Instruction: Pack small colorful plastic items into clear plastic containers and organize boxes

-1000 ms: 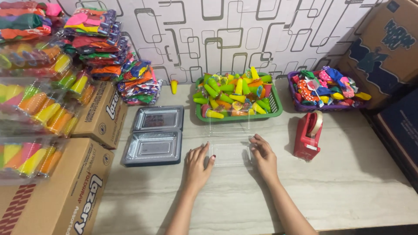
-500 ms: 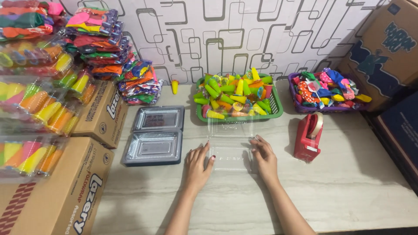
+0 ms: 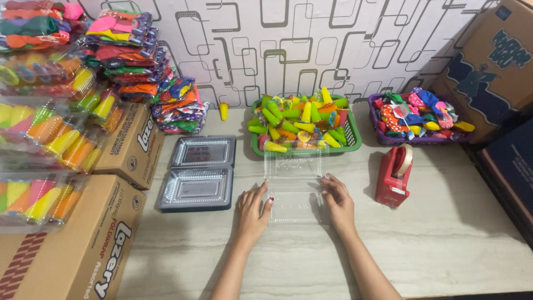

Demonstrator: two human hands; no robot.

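A clear plastic clamshell box (image 3: 294,183) lies opened flat on the pale table (image 3: 444,244), its lid half toward the green basket. My left hand (image 3: 252,214) rests flat at the box's left edge, fingers touching it. My right hand (image 3: 337,201) presses on the box's right edge. Neither hand grips anything. Just behind the box stands a green basket (image 3: 355,141) heaped with small yellow, green and orange toys.
A stack of open clamshell boxes (image 3: 199,173) lies to the left. A red tape dispenser (image 3: 394,176) stands right of the box. A purple basket (image 3: 383,136) of colourful toys sits at back right. Cardboard cartons (image 3: 94,244) and bagged toys (image 3: 127,47) fill the left side.
The clear box has been laid open and flattened between my hands. Both hands have stayed at its sides with little movement.
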